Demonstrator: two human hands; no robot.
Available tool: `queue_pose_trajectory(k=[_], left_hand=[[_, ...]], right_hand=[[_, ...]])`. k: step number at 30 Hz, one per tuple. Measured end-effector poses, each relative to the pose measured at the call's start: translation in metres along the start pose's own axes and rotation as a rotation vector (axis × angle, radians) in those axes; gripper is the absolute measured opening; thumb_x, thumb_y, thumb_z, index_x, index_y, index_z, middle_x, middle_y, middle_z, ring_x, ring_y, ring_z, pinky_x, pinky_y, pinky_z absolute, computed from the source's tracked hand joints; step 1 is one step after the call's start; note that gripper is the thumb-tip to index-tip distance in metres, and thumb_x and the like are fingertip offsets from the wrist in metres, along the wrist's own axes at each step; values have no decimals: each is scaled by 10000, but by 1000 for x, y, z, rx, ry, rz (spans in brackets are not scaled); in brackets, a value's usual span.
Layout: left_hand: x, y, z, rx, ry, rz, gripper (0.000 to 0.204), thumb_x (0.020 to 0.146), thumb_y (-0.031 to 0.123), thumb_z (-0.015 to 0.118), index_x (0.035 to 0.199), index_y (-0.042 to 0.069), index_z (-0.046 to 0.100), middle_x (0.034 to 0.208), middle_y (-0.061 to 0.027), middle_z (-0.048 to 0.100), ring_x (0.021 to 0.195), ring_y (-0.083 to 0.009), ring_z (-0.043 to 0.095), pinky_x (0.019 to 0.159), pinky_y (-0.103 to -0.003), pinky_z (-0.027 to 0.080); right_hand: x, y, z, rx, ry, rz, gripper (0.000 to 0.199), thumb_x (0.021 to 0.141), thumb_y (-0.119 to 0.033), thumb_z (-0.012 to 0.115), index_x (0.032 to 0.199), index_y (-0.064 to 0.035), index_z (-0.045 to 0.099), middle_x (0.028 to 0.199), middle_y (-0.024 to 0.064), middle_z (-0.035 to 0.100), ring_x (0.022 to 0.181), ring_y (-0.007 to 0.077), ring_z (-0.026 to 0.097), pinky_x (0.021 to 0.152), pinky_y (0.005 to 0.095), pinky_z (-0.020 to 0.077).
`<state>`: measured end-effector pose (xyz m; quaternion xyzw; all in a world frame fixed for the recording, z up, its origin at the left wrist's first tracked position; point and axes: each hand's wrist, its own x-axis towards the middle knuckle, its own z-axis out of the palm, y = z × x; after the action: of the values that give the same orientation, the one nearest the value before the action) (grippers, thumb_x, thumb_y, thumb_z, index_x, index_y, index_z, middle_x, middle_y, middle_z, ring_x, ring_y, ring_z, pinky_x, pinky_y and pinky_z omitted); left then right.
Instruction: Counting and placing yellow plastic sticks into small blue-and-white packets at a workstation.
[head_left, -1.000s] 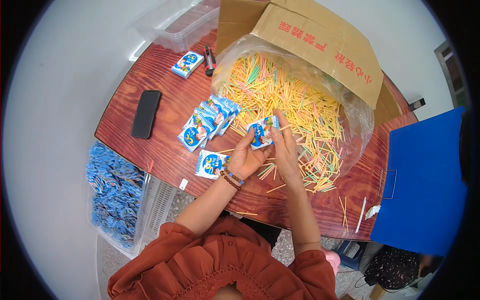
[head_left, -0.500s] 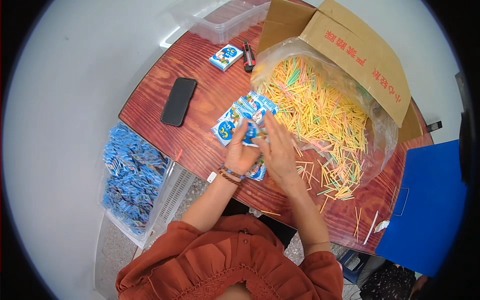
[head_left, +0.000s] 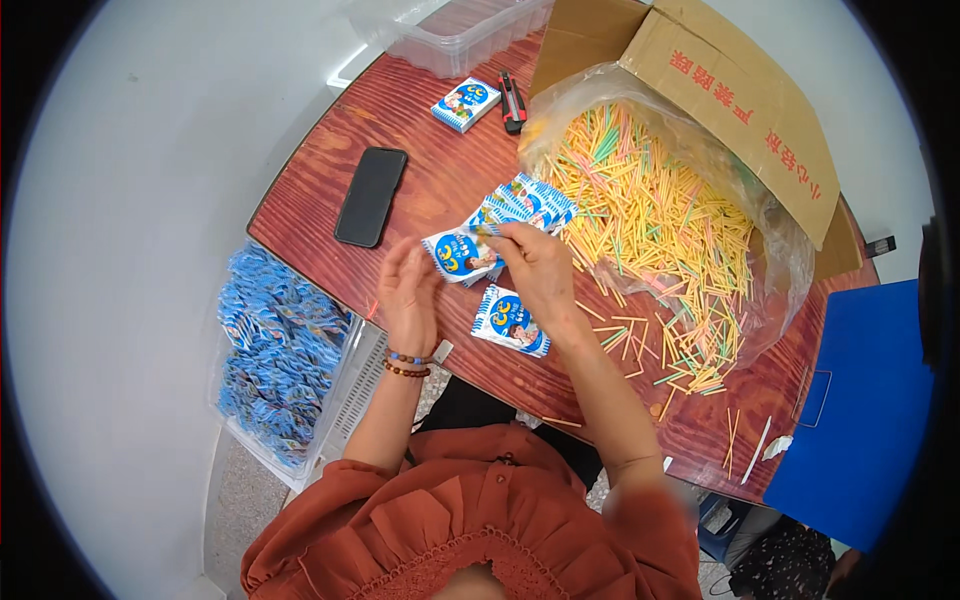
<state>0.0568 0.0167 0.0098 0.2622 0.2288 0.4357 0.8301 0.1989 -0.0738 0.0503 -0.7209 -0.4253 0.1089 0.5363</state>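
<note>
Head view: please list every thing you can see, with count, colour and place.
table: one, red-brown wood, centre
phone: one, black, table left
packets: several, blue-white, fanned mid-table
lone packet: one, near table edge
small box: one, blue-white, far side
sticks: many, yellow, pink, green, in clear bag
cardboard box: one, brown
bin: one, full of blue packets, floor left
left hand: open, empty
right hand: pinching a packet

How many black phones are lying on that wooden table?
1. The black phone lies flat on the wooden table, off to the person's left, apart from the left hand. Another could be hidden under the straws.
</note>
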Motion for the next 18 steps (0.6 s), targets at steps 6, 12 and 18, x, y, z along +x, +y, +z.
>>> queue_pose_trajectory(k=[6,12,18], left_hand=[[-8,6,-2,571,-40,363,348,932,29,564,1273,15,498,1220,-66,527,1035,-123,567,861,-287,522],[1,17,-15,715,-127,145,240,923,-2,560,1158,19,604,1315,-80,505,1093,-157,554,920,-311,484],[-6,24,-23,351,-139,125,164,927,4,544,1038,1,666,1219,-113,598,1182,-200,524,974,-319,439]], right_hand=[[23,-33,1,-281,-159,-386,66,794,-146,657,821,-87,674,811,54,637,797,245,618,677,373,480],[18,-29,14,-454,-349,-444,197,792,-164,672,968,-81,638,941,81,618,813,259,622,692,374,490],[2,-47,-1,-12,-337,-143,300,777,-138,717,1037,-65,586,941,79,599,784,234,626,685,348,504]])
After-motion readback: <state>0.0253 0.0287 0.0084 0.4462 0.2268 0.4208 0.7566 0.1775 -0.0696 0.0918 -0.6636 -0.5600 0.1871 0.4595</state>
